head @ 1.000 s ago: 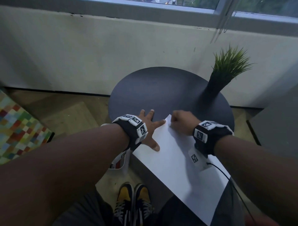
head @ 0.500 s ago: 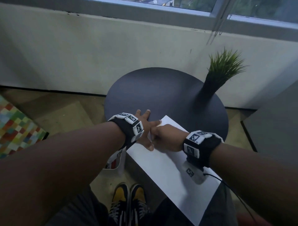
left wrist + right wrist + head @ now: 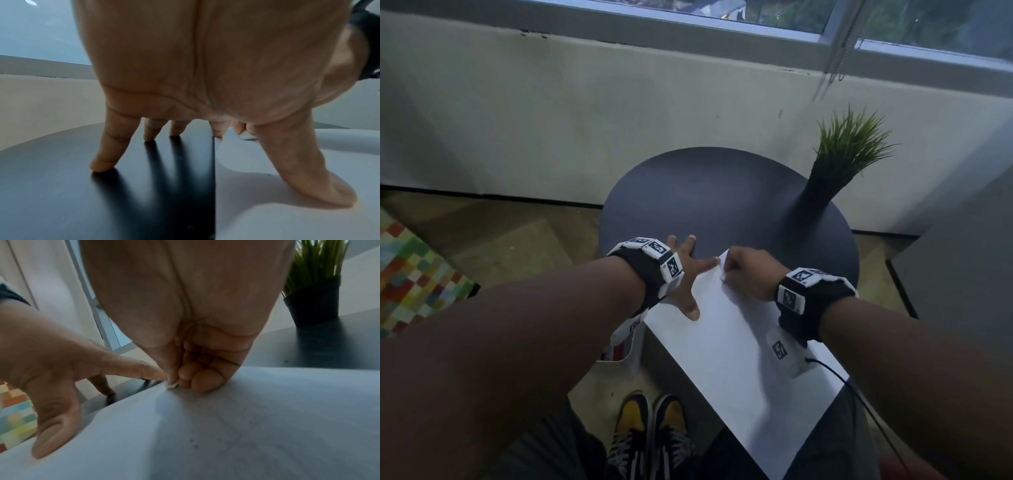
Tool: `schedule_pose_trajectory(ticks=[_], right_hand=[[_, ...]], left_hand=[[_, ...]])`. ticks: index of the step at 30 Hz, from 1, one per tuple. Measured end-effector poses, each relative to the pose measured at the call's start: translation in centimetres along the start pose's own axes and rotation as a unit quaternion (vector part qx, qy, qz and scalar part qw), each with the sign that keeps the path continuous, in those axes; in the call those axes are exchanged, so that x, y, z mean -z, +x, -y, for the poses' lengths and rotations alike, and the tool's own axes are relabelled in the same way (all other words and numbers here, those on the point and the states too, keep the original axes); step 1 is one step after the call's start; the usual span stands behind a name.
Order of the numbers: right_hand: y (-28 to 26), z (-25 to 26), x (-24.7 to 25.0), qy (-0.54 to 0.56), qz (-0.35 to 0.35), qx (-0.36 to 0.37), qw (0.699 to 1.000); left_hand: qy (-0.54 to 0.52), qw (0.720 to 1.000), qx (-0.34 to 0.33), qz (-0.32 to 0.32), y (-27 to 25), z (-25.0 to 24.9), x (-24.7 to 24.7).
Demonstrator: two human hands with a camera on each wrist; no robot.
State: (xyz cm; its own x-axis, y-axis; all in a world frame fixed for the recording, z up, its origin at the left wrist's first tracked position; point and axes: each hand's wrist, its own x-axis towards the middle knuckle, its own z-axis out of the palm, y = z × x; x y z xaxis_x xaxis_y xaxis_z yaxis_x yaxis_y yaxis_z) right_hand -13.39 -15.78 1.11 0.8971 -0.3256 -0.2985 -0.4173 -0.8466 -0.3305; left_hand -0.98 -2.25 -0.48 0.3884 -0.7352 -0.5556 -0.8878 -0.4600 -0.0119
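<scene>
A white sheet of paper (image 3: 722,349) lies on the near part of a round dark table (image 3: 722,198) and overhangs its near edge. My left hand (image 3: 685,274) is spread flat: its thumb (image 3: 308,178) and index fingertip press the paper's left edge, and the other fingers rest on the bare table. My right hand (image 3: 748,274) is curled into a fist at the paper's far corner. In the right wrist view its thumbnail (image 3: 171,384) and knuckles press down on the paper (image 3: 226,434) beside the left index finger. Nothing is held inside the fist.
A green grass plant (image 3: 849,147) in a dark pot (image 3: 815,202) stands at the table's far right. Behind it is a wall under a window. A colourful rug (image 3: 410,277) lies at left, a white bag (image 3: 626,346) and my shoes (image 3: 650,431) below, grey furniture (image 3: 962,257) at right.
My right fist slid along the paper's left edge toward my left thumb, then back out to the far corner. My left hand stayed pressing the same edge.
</scene>
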Motion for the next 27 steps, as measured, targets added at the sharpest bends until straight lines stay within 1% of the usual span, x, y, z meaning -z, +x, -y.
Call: schedule_pose_trajectory(ticks=[3, 8, 12, 14, 16, 17, 18, 20, 21, 22, 23, 26, 27], right_hand=[[0.2, 0.3, -0.9, 0.016, 0.0, -0.006, 1.0], [0.5, 0.1, -0.8, 0.02, 0.001, -0.013, 1.0], [0.8, -0.5, -0.6, -0.003, -0.032, -0.029, 0.999], [0.4, 0.2, -1.4, -0.024, -0.024, 0.018, 0.999], [-0.4, 1.1, -2.1, -0.043, 0.042, 0.089, 0.994], [-0.6, 1.1, -1.9, -0.051, 0.063, 0.103, 0.991], [-0.4, 0.8, -1.2, -0.054, 0.062, 0.091, 0.992], [0.4, -0.5, 0.2, -0.048, 0.001, 0.025, 0.999], [0.5, -1.1, 0.5, -0.054, -0.026, 0.002, 0.998], [0.2, -1.1, 0.4, -0.057, -0.035, 0.0, 0.998], [-0.3, -0.5, 0.0, -0.068, -0.025, 0.024, 0.997], [-2.1, 1.9, -1.7, -0.072, 0.066, 0.12, 0.988], [-2.2, 1.9, -1.5, -0.069, 0.076, 0.123, 0.987]], left_hand=[[0.002, 1.0, 0.006, 0.002, 0.2, -0.1, 0.0], [-0.019, 0.999, 0.011, -0.027, -0.2, -0.6, -0.9], [-0.007, 1.0, 0.014, -0.019, -0.4, -0.7, -0.9], [-0.007, 1.0, 0.009, -0.018, -0.5, -0.7, -0.8], [-0.007, 1.0, 0.007, -0.017, -0.4, -0.5, -0.8], [-0.006, 1.0, 0.006, -0.017, -0.4, -0.5, -0.8], [-0.005, 1.0, 0.006, -0.017, -0.4, -0.5, -0.8], [0.0, 1.0, 0.008, -0.014, -0.3, -0.5, -0.7], [0.003, 1.0, 0.011, -0.011, -0.3, -0.6, -0.6], [0.004, 1.0, 0.012, -0.011, -0.3, -0.6, -0.7], [0.003, 1.0, 0.011, -0.013, -0.3, -0.6, -0.7], [0.0, 1.0, 0.006, -0.018, -0.4, -0.4, -0.8], [0.0, 1.0, 0.005, -0.017, -0.3, -0.4, -0.8]])
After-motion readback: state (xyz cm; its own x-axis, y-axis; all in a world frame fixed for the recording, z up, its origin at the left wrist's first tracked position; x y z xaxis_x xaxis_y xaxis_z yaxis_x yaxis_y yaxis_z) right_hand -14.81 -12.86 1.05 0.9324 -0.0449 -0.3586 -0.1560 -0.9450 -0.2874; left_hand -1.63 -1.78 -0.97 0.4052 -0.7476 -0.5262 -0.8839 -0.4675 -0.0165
